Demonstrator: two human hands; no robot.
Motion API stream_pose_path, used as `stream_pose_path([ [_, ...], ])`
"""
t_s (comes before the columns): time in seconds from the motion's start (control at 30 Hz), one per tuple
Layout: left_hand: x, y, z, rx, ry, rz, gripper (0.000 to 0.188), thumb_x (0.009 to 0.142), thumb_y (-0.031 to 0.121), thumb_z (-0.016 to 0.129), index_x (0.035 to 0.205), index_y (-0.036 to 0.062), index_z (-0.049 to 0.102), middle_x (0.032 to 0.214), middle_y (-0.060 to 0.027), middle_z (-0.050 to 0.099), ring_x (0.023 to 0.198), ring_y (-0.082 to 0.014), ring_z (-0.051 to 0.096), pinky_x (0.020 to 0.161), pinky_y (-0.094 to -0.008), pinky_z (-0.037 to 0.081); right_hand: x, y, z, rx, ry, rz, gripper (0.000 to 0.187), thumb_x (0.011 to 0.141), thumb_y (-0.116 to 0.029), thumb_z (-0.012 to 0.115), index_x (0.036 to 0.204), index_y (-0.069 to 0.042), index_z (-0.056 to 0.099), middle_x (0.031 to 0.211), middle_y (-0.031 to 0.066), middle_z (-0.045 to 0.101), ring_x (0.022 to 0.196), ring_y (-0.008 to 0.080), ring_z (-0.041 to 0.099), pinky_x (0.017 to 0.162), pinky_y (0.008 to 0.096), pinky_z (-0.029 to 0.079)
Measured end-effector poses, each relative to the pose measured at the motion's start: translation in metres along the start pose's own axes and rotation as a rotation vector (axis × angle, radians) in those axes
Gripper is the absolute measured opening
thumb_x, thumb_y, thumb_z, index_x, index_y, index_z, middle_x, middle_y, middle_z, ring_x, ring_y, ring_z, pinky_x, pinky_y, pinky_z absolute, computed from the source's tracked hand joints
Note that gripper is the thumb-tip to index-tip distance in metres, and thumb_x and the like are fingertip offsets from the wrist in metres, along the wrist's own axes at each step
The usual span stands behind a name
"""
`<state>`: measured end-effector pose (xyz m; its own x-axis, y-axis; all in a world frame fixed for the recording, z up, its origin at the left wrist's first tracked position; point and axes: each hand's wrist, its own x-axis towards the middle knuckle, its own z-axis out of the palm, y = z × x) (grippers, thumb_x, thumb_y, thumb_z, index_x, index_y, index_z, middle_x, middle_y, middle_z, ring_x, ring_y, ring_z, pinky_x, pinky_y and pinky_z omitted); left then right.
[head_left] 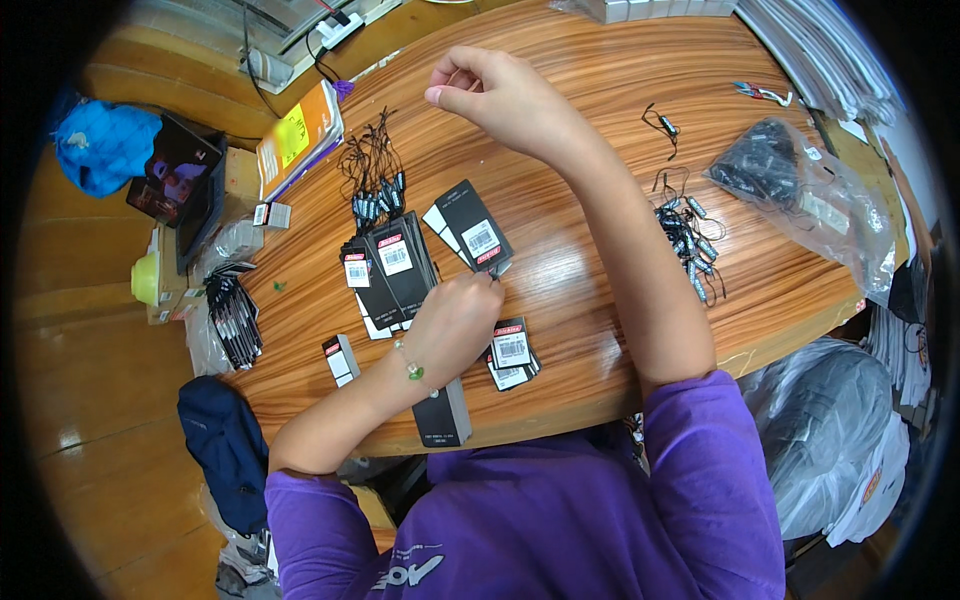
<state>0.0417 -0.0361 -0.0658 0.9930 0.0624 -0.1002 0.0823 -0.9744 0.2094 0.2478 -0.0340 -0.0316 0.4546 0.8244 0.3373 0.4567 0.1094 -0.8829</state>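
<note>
My left hand (455, 318) is closed at the near end of a black hang tag (470, 215) with a white barcode sticker; its fingertips are mostly hidden. Under that wrist lies a long stack of black tags (442, 422). My right hand (478, 82) is raised over the far middle of the table, thumb and fingers curled together; anything between them is too small to make out. Left of my left hand lies a spread pile of black tags (405, 275). Black cords with small toggles (372, 200) fan out beyond it. Smaller stickered tags (512, 355) are stacked to its right.
A heap of corded toggles (690, 245) and a clear plastic bag (825, 205) occupy the right side. Small pliers (762, 94) lie farther back. A notebook (300, 140), a laptop (190, 190) and bundled black pieces (232, 318) are at the left.
</note>
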Motion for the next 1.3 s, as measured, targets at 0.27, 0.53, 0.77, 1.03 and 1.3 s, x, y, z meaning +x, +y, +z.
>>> stream_pose_path([
  [0.27, 0.001, 0.000, -0.002, -0.056, 0.015, -0.036, 0.010, 0.075, 0.002, 0.057, 0.066, -0.0023, 0.055, 0.066, -0.0162, 0.056, 0.065, -0.0306, 0.059, 0.060, -0.0370, 0.049, -0.001, -0.005, -0.001, -0.059, 0.018, 0.005, 0.025, 0.082, -0.026, 0.059, 0.090, -0.002, 0.061, 0.079, 0.0129, 0.064, 0.067, 0.0225, 0.063, 0.060, 0.0323, 0.051],
  [0.53, -0.001, 0.000, 0.004, -0.038, 0.017, -0.055, 0.011, 0.075, 0.002, 0.055, 0.065, -0.0032, 0.054, 0.067, -0.0164, 0.056, 0.066, -0.0316, 0.059, 0.061, -0.0371, 0.050, -0.002, -0.008, 0.000, -0.079, 0.006, 0.016, 0.026, 0.082, -0.027, 0.059, 0.090, -0.003, 0.061, 0.081, 0.0132, 0.064, 0.069, 0.0237, 0.063, 0.063, 0.0340, 0.051],
  [0.77, 0.000, -0.018, -0.012, -0.261, -0.124, -0.167, 0.013, 0.077, 0.009, 0.059, 0.077, -0.0041, 0.062, 0.076, -0.0179, 0.062, 0.071, -0.0339, 0.059, 0.066, -0.0384, 0.048, -0.003, -0.007, 0.001, -0.006, -0.024, -0.038, 0.025, 0.083, -0.026, 0.061, 0.088, -0.002, 0.061, 0.070, 0.0026, 0.056, 0.065, 0.0098, 0.051, 0.060, 0.0257, 0.044],
  [1.03, -0.009, -0.055, -0.103, -0.642, 0.004, -0.332, 0.021, 0.089, 0.019, 0.051, 0.086, -0.0007, 0.057, 0.066, -0.0097, 0.057, 0.063, -0.0161, 0.055, 0.058, -0.0301, 0.043, -0.013, -0.037, 0.006, 0.118, -0.442, -0.049, 0.029, 0.086, -0.028, 0.057, 0.087, 0.000, 0.062, 0.071, 0.0090, 0.060, 0.066, 0.0147, 0.056, 0.062, 0.0286, 0.045],
  [1.3, -0.007, -0.058, -0.134, -0.234, 0.306, -0.338, 0.024, 0.089, 0.019, 0.050, 0.104, 0.0006, 0.051, 0.088, -0.0145, 0.053, 0.086, -0.0286, 0.051, 0.077, -0.0356, 0.041, -0.019, -0.021, 0.050, 0.268, -0.660, 0.002, 0.039, 0.091, -0.037, 0.048, 0.088, -0.001, 0.064, 0.071, 0.0114, 0.063, 0.067, 0.0173, 0.060, 0.066, 0.0294, 0.046],
])
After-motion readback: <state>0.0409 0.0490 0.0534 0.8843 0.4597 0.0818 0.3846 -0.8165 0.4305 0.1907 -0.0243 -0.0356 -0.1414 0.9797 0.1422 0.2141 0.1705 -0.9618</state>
